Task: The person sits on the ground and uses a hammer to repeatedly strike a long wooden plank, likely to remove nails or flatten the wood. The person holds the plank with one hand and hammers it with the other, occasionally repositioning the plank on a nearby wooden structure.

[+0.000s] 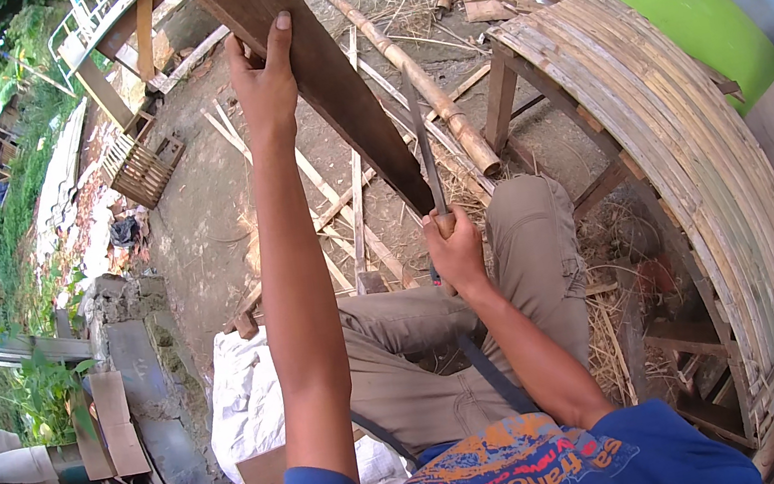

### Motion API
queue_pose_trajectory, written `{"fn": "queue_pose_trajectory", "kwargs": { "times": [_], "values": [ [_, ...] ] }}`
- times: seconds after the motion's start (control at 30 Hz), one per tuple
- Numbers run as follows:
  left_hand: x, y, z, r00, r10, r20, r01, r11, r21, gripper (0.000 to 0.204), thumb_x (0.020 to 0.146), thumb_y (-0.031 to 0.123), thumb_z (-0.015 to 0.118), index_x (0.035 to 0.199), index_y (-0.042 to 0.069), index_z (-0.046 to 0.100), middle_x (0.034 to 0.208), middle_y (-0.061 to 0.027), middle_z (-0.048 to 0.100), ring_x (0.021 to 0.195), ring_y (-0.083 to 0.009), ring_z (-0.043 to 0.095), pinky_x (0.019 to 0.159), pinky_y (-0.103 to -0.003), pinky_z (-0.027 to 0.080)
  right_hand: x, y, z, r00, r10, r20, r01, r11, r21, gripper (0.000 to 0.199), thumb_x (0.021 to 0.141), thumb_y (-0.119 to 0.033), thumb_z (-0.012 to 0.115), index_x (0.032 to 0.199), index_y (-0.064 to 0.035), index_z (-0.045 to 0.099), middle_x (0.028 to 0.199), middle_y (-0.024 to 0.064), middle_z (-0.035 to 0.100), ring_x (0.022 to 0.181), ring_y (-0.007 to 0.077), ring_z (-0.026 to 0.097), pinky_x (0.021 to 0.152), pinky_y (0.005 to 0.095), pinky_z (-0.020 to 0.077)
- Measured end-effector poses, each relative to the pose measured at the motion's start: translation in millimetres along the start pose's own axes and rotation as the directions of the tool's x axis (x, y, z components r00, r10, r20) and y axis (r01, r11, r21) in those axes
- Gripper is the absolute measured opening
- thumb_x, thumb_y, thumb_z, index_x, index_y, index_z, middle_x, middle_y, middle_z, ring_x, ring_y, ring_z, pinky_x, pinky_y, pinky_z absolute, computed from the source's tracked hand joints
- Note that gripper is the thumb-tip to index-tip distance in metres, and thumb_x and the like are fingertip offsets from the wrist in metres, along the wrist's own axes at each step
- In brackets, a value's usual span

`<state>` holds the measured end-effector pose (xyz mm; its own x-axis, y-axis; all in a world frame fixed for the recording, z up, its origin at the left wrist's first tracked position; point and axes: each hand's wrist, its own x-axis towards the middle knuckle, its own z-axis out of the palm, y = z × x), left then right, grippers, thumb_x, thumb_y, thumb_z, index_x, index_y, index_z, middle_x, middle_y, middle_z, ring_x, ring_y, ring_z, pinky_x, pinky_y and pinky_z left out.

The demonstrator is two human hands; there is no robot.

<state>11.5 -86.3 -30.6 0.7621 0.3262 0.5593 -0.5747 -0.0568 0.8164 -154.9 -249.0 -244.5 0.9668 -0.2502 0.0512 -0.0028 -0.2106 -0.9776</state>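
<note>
Blue shirt (516,480) fills the spot closest in, below the dark plank (326,79). Plank slants up and out of view; left hand (265,84) clasps its left edge, thumb flat on the face. Right hand (459,253) is a fist round the handle (446,224) of a long blade (426,150) by the plank's lower end. Imo: brace that end, wrist straight, left hand well off the blade's path.

Dark brown on the plank (317,55), lighter brown on the knife handle (446,224), and the blue shirt (682,443) flashes orange and red lettering! Lime green panel (683,2), khaki trousers (532,229), greyish-tan striped bamboo slats (678,95).
</note>
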Motion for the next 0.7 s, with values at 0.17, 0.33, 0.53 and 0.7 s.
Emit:
{"fn": "queue_pose_trajectory", "kwargs": {
  "times": [0.17, 0.33, 0.53, 0.7],
  "values": [
    [-4, -3, 10, 0.997, -0.026, 0.072, 0.029, 0.999, -0.030, 0.054, 0.095, 0.034, 0.075, 0.132, 0.000, 0.053, 0.121, -0.0137, 0.066, 0.110, -0.0190, 0.063, 0.097, -0.034, 0.049, 7, -29, -12, 0.998, 0.018, 0.064, -0.048, 0.865, 0.500, 0.014, 0.099, -0.014, 0.068, 0.105, -0.0029, 0.062, 0.070, 0.0007, 0.059, 0.052, 0.0064, 0.053, 0.047, 0.0264, 0.0443],
    [-7, -3, 17, 0.998, 0.040, 0.048, -0.037, 0.997, -0.062, 0.045, 0.095, 0.031, 0.076, 0.122, 0.002, 0.056, 0.110, -0.0105, 0.070, 0.099, -0.0150, 0.065, 0.088, -0.030, 0.052, 2, -28, -20, 0.999, 0.029, 0.016, -0.033, 0.854, 0.519, 0.021, 0.100, -0.018, 0.068, 0.091, -0.0017, 0.060, 0.065, -0.0002, 0.056, 0.050, 0.0052, 0.050, 0.044, 0.0244, 0.0406],
    [-13, 0, 18, 0.998, 0.043, 0.042, -0.039, 0.995, -0.097, 0.043, 0.097, 0.029, 0.074, 0.124, 0.002, 0.056, 0.112, -0.0096, 0.070, 0.101, -0.0151, 0.065, 0.089, -0.030, 0.051, 17, -66, -57, 0.995, 0.033, 0.096, -0.071, 0.902, 0.426, 0.033, 0.100, -0.029, 0.069, 0.080, -0.0052, 0.059, 0.063, -0.0016, 0.054, 0.049, 0.0057, 0.047, 0.044, 0.0239, 0.0367],
    [-17, 7, 11, 0.999, 0.031, 0.027, -0.030, 0.999, -0.041, 0.043, 0.097, 0.031, 0.073, 0.127, 0.004, 0.056, 0.117, -0.0087, 0.067, 0.107, -0.0149, 0.062, 0.095, -0.030, 0.047, 93, -143, -153, 0.944, -0.278, -0.178, 0.327, 0.867, 0.376, 0.035, 0.100, -0.030, 0.068, 0.075, -0.0061, 0.061, 0.067, 0.0002, 0.054, 0.059, 0.0081, 0.050, 0.053, 0.0249, 0.0405]
  ]
}}
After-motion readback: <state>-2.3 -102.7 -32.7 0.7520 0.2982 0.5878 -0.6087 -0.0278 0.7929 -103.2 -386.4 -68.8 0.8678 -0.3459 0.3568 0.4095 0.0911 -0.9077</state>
